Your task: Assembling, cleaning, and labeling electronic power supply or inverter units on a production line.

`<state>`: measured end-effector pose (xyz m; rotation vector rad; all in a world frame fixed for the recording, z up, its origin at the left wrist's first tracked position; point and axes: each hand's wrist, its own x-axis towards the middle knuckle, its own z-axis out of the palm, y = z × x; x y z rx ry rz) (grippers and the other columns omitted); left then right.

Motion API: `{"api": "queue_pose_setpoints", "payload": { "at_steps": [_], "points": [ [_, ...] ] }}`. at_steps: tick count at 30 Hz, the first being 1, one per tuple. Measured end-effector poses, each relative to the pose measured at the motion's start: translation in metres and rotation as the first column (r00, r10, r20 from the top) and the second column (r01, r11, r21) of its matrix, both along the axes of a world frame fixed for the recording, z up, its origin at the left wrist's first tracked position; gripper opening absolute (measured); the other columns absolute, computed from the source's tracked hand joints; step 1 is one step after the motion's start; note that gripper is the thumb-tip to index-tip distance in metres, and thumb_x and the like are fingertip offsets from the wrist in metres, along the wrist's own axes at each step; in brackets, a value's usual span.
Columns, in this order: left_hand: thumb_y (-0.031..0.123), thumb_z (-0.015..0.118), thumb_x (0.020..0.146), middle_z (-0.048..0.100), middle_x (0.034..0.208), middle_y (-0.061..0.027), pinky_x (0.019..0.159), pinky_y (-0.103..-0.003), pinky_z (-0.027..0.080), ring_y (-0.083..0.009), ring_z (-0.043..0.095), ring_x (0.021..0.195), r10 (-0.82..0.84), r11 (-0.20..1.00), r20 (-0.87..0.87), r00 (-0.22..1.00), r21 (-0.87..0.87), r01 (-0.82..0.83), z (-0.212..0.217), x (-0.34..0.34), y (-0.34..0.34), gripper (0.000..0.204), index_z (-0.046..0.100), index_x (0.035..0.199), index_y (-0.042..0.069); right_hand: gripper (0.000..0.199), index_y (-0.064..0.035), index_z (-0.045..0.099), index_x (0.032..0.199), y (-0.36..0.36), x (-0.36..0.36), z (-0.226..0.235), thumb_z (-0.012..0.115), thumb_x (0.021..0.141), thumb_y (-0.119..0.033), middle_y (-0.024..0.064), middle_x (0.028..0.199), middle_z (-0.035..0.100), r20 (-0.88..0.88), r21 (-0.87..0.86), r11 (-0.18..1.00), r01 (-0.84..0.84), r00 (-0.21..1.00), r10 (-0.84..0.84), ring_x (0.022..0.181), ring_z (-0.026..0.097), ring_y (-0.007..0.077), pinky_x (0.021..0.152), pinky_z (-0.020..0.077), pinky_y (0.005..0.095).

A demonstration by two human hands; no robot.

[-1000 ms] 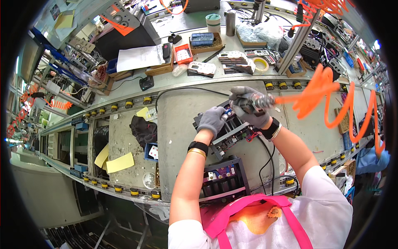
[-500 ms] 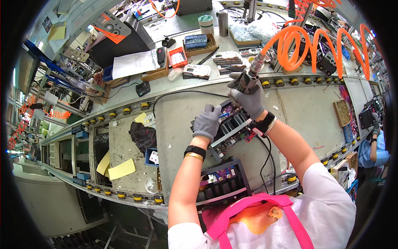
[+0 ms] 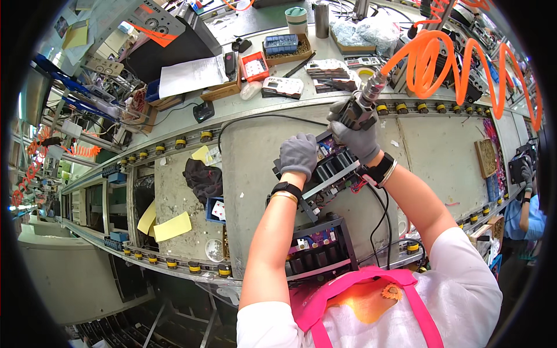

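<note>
My left hand (image 3: 299, 154), in a grey glove, is closed with its fingers curled down at the upper left of an open electronic unit (image 3: 339, 168). What its fingertips hold, if anything, is hidden. The unit lies tilted, showing a purple circuit board, a row of black cylindrical parts and a metal rail. At its upper right, my gloved right hand (image 3: 362, 142) is wrapped round an air tool (image 3: 360, 110), joined by a metal coupling to an orange coiled hose (image 3: 426, 64). The tool's working end is hidden. Nearer me stands a second open unit (image 3: 316, 249).
Yellow-black rollers (image 3: 400, 108) line both sides of the work surface. Left are a black cloth (image 3: 203, 178) and yellow paper (image 3: 172, 227). A red box (image 3: 254, 66) and a blue bin (image 3: 281, 44) stand on the far bench. A co-worker (image 3: 525, 217) is at far right.
My left hand has curled in more, and the blue piece beside its fingers no longer shows. The right hand still grips the air tool. The whole view has shifted slightly.
</note>
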<state>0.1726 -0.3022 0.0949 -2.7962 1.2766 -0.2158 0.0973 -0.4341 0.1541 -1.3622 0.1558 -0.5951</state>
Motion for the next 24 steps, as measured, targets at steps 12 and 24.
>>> {"api": "queue_pose_setpoints", "payload": {
  "at_steps": [12,24],
  "points": [
    [0.023,0.052,0.083,0.061,0.087,-0.0061,0.065,-0.036,0.048,-0.0223,0.062,0.079,0.03,0.995,0.007,1.0,-0.098,-0.029,0.007,0.009,0.0,0.016,0.06,0.092,0.013,0.026,0.0016,0.06,0.1,0.009,0.016,0.006,0.064,0.074,0.002,0.0015,0.086,0.063,0.091,-0.183,0.983,-0.03,0.995,0.047,0.078,0.058,0.0062,0.071,0.0495,0.0228],
    [0.018,0.059,0.086,0.06,0.102,-0.0094,0.076,-0.029,0.047,-0.0158,0.057,0.088,-0.206,0.698,-0.851,0.483,-0.474,-0.537,0.121,-0.09,0.177,0.038,0.052,0.12,0.002,0.044,-0.0044,0.05,0.116,-0.008,-0.163,0.079,0.061,0.074,0.003,0.0088,0.09,0.059,0.06,0.07,0.997,0.046,0.997,-0.05,0.068,0.058,0.015,0.052,0.0468,0.0251]
  ]
}}
